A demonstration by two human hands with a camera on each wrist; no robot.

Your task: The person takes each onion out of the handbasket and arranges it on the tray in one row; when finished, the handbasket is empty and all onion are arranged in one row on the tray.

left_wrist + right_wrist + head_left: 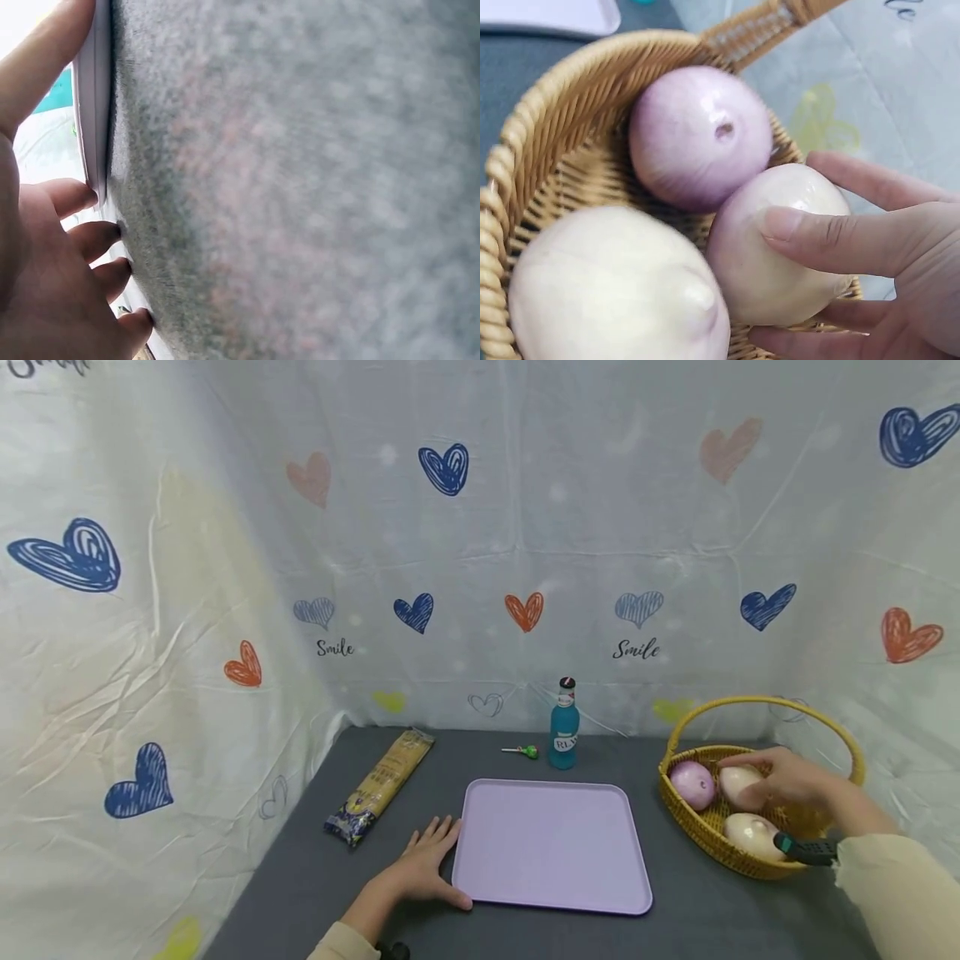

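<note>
In the head view my right hand (783,779) reaches into a yellow wicker basket (693,831) at the right. Thumb and fingers hold a pale onion (772,281) with a faint purple side, as the right wrist view shows. Against it lies a purple onion (697,142), and a larger whitish onion (607,285) sits nearer in the basket. My left hand (422,868) lies with fingers spread at the left edge of a lilac tray (551,847). Its thumb and index fingertip touch the tray's rim; the other fingertips rest on the grey tabletop.
A long yellow packet (382,783) lies at the left of the grey table (300,906). Behind the tray stand a blue bottle (564,731) with a dark cap and a green lollipop (531,752) on its side. A white curtain (570,543) with printed hearts hangs behind.
</note>
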